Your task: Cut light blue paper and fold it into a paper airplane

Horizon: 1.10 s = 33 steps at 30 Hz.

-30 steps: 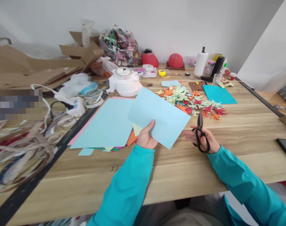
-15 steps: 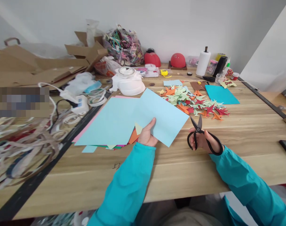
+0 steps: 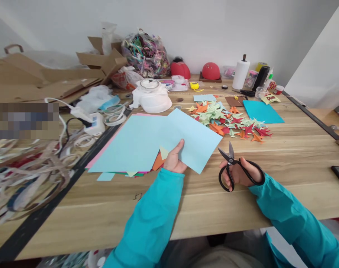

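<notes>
My left hand (image 3: 175, 158) grips a light blue sheet of paper (image 3: 196, 139) by its lower left edge, thumb on top and the other fingers hidden beneath. In my right hand (image 3: 239, 172) is a pair of black-handled scissors (image 3: 231, 160), its blades parted and pointing up toward the sheet's right corner without touching it. Left of my left hand lies a stack of coloured paper (image 3: 127, 145), light blue on top, with pink and green edges showing. Beyond the held sheet sits a pile of cut paper shapes (image 3: 228, 121) in orange, green and red.
A bright blue sheet (image 3: 264, 111) lies behind the pile. Ribbon strips (image 3: 32, 182) and a white power strip (image 3: 95, 124) crowd the left. Along the back stand a cardboard box (image 3: 102, 63), a bag of colourful bits (image 3: 145, 54) and a paper roll (image 3: 241, 74).
The scissors have turned and shifted slightly left and down in my right hand, blades still apart. The held light blue sheet has tipped a little; my left hand stays nearly in place.
</notes>
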Tool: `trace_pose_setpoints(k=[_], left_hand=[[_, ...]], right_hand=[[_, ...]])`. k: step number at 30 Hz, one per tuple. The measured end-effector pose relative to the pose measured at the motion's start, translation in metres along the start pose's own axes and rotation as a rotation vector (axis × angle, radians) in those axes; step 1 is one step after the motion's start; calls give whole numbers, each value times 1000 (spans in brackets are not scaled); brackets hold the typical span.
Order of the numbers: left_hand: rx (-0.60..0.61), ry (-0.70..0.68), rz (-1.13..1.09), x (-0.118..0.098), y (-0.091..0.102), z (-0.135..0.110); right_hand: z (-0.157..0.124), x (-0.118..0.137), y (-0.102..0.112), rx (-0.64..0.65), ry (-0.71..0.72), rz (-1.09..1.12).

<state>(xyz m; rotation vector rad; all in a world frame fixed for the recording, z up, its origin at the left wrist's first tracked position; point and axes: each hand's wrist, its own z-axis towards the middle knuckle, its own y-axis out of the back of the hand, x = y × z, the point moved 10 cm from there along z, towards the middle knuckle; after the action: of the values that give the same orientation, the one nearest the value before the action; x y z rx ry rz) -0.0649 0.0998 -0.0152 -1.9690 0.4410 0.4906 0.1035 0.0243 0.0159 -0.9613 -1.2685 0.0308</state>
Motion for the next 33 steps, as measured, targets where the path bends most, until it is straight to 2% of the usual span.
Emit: trace_pose_setpoints(k=[11, 18, 23, 25, 29, 33], left_hand=[[44, -43, 120, -3, -5, -4], [124, -154, 261, -17, -19, -13], [78, -196, 307, -21, -16, -11], [54, -160, 286, -19, -13, -10], [42, 53, 172, -1, -11, -12], [88, 77, 185, 2, -17, -18]], right_hand=[[0, 5, 5, -67, 4, -37], [-3, 16, 3, -83, 65, -170], [-2, 14, 6, -102, 34, -225], [-1, 13, 7, -120, 34, -253], [0, 13, 9, -136, 51, -251], [0, 12, 14, -175, 35, -221]])
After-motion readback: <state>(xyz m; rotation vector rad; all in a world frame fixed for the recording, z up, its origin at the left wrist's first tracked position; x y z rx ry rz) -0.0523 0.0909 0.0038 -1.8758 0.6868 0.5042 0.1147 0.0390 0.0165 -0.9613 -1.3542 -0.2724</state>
